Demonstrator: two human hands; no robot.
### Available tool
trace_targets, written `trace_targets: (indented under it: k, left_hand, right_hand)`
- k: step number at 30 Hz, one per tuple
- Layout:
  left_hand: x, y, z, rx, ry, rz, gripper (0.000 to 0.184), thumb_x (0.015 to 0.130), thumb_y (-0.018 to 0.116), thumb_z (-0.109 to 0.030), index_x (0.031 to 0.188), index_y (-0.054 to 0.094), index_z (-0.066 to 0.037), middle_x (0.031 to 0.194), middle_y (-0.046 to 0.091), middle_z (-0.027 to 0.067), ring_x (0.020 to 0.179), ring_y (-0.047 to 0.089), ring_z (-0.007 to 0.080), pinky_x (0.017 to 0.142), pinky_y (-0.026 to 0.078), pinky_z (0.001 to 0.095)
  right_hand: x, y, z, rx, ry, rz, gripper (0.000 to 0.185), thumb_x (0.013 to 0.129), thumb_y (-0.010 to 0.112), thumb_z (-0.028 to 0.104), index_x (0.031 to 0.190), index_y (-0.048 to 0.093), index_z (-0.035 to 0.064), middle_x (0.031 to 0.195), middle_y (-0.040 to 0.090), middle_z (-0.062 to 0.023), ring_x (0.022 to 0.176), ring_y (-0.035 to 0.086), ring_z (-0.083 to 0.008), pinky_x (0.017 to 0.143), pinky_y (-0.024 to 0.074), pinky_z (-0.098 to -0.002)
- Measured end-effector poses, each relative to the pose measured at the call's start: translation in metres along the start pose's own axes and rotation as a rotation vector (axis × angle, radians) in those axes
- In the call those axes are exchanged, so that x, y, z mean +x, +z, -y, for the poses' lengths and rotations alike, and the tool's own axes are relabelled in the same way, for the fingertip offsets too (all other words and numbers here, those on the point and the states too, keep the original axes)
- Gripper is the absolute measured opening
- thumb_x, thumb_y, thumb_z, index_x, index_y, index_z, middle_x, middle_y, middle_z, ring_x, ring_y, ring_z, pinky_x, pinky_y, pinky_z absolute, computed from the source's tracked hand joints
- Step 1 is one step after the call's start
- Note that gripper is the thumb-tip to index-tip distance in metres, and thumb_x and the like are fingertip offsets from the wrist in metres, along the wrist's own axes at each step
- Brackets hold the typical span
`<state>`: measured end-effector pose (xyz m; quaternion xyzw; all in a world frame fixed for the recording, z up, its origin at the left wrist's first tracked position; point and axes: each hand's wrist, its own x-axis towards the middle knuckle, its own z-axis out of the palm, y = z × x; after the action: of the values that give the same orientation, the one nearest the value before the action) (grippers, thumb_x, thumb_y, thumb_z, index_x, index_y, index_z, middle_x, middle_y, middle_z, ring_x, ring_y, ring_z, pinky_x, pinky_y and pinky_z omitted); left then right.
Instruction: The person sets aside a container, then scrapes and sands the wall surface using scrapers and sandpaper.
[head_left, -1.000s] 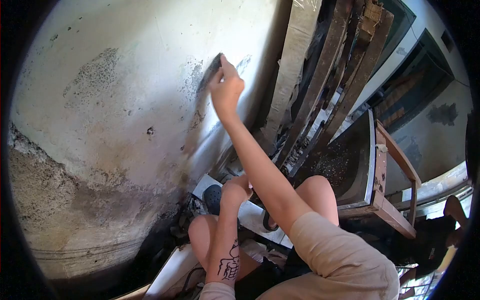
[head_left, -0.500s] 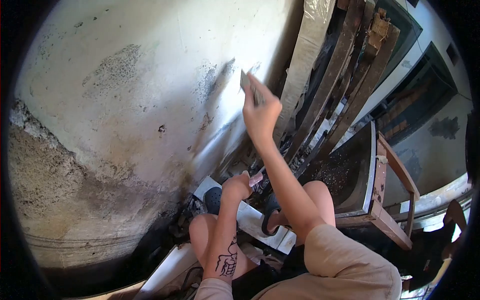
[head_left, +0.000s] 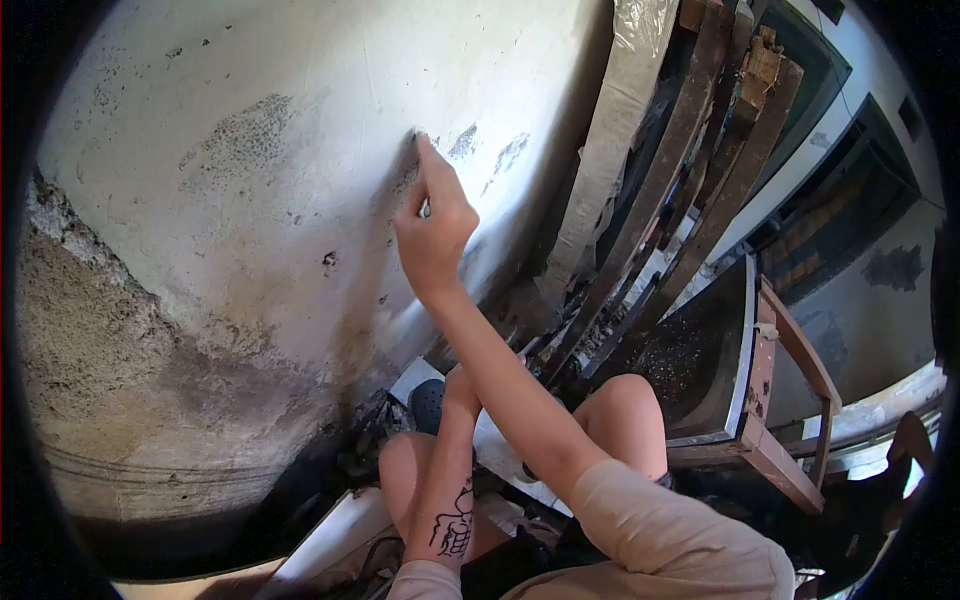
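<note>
Shabby room — stained, peeling wall (head_left: 230,230), propped boards (head_left: 650,180).

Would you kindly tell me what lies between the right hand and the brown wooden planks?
In the head view, between the right hand and the brown wooden planks lie white wall with dark patches and a long pale board.

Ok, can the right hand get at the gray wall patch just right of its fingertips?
Probably yes: the right hand is up at the wall, the gray patch sits close beside its fingertips, and nothing visible stands between them.
</note>
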<state>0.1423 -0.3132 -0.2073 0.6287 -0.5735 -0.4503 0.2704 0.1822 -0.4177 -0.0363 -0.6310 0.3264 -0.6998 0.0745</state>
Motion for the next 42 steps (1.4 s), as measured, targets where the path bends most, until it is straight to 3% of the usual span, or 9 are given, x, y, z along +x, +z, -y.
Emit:
trace_targets:
  k: [2, 5, 6, 11, 13, 19, 31, 35, 42]
  left_hand:
    - [0.012, 0.021, 0.022, 0.093, 0.207, -0.232, 0.047, 0.080, 0.057, -0.051, 0.105, 0.062, -0.012, 0.102, 0.063, 0.0194, 0.099, 0.059, 0.0360, 0.080, 0.046, 0.0435]
    - [0.060, 0.028, 0.065, 0.472, 0.255, 0.173, 0.039, 0.083, 0.055, -0.039, 0.109, 0.059, -0.010, 0.106, 0.062, 0.0203, 0.104, 0.057, 0.0365, 0.086, 0.046, 0.0428]
    - [0.025, -0.004, -0.017, 0.443, -0.067, 0.186, 0.036, 0.083, 0.053, -0.027, 0.111, 0.056, -0.006, 0.111, 0.059, 0.0210, 0.107, 0.055, 0.0373, 0.089, 0.046, 0.0438]
    - [0.017, -0.011, -0.057, 0.486, -0.102, 0.209, 0.034, 0.081, 0.057, -0.024, 0.108, 0.057, -0.004, 0.114, 0.057, 0.0224, 0.105, 0.056, 0.0373, 0.089, 0.045, 0.0450]
    - [0.019, -0.003, -0.053, 0.446, -0.090, 0.141, 0.034, 0.080, 0.057, -0.024, 0.107, 0.057, -0.003, 0.112, 0.058, 0.0232, 0.104, 0.056, 0.0384, 0.089, 0.045, 0.0449]
    - [0.013, 0.019, -0.050, 0.494, -0.125, 0.188, 0.036, 0.079, 0.057, -0.023, 0.107, 0.059, -0.001, 0.110, 0.059, 0.0241, 0.104, 0.056, 0.0383, 0.088, 0.046, 0.0441]
    - [-0.004, 0.020, -0.049, 0.646, -0.057, 0.232, 0.048, 0.081, 0.057, -0.042, 0.097, 0.064, 0.002, 0.102, 0.061, 0.0252, 0.099, 0.059, 0.0364, 0.085, 0.047, 0.0419]
    - [-0.011, 0.024, -0.064, 0.654, -0.189, 0.158, 0.040, 0.078, 0.059, -0.036, 0.098, 0.066, -0.002, 0.103, 0.061, 0.0232, 0.098, 0.060, 0.0364, 0.083, 0.048, 0.0414]
    - [0.003, 0.030, -0.042, 0.675, -0.035, 0.145, 0.039, 0.079, 0.054, -0.035, 0.096, 0.065, -0.002, 0.094, 0.064, 0.0207, 0.090, 0.063, 0.0351, 0.077, 0.049, 0.0401]
  right_hand:
    - [0.000, -0.006, 0.000, -0.003, -0.041, 0.047, 0.044, 0.073, 0.054, -0.012, 0.114, 0.059, 0.0023, 0.103, 0.064, -0.0163, 0.090, 0.065, -0.0278, 0.074, 0.0517, -0.0303]
    - [0.012, -0.045, -0.005, 0.036, 0.073, 0.183, 0.033, 0.077, 0.056, -0.008, 0.107, 0.064, 0.0026, 0.100, 0.065, -0.0158, 0.090, 0.066, -0.0243, 0.073, 0.0500, -0.0283]
    - [0.015, -0.064, -0.013, -0.010, 0.060, 0.211, 0.031, 0.079, 0.057, -0.005, 0.107, 0.064, 0.0031, 0.100, 0.065, -0.0169, 0.090, 0.066, -0.0225, 0.075, 0.0496, -0.0280]
    - [-0.007, -0.178, -0.065, 0.075, 0.478, 0.501, 0.031, 0.081, 0.063, 0.003, 0.111, 0.060, -0.0023, 0.098, 0.067, -0.0148, 0.083, 0.066, -0.0230, 0.074, 0.0504, -0.0278]
    - [-0.024, -0.215, -0.080, 0.656, 1.176, 0.314, 0.031, 0.083, 0.060, 0.001, 0.114, 0.058, -0.0011, 0.106, 0.063, -0.0111, 0.093, 0.063, -0.0224, 0.082, 0.0495, -0.0281]
    - [-0.069, -0.271, -0.146, 0.822, 1.749, -0.262, 0.027, 0.083, 0.057, -0.001, 0.110, 0.058, 0.0001, 0.109, 0.060, -0.0103, 0.102, 0.057, -0.0212, 0.092, 0.0466, -0.0293]
    - [-0.070, -0.296, -0.145, 0.911, 1.663, -0.361, 0.023, 0.080, 0.059, -0.002, 0.103, 0.059, 0.0010, 0.103, 0.061, -0.0116, 0.097, 0.060, -0.0239, 0.087, 0.0498, -0.0309]
    - [-0.072, -0.308, -0.143, 0.856, 1.616, -0.308, 0.022, 0.081, 0.062, 0.002, 0.103, 0.060, 0.0038, 0.101, 0.062, -0.0082, 0.096, 0.060, -0.0205, 0.087, 0.0486, -0.0304]
    - [-0.074, -0.320, -0.150, 0.758, 1.619, -0.139, 0.021, 0.079, 0.067, 0.009, 0.099, 0.064, 0.0155, 0.094, 0.065, -0.0008, 0.086, 0.062, -0.0155, 0.077, 0.0482, -0.0289]
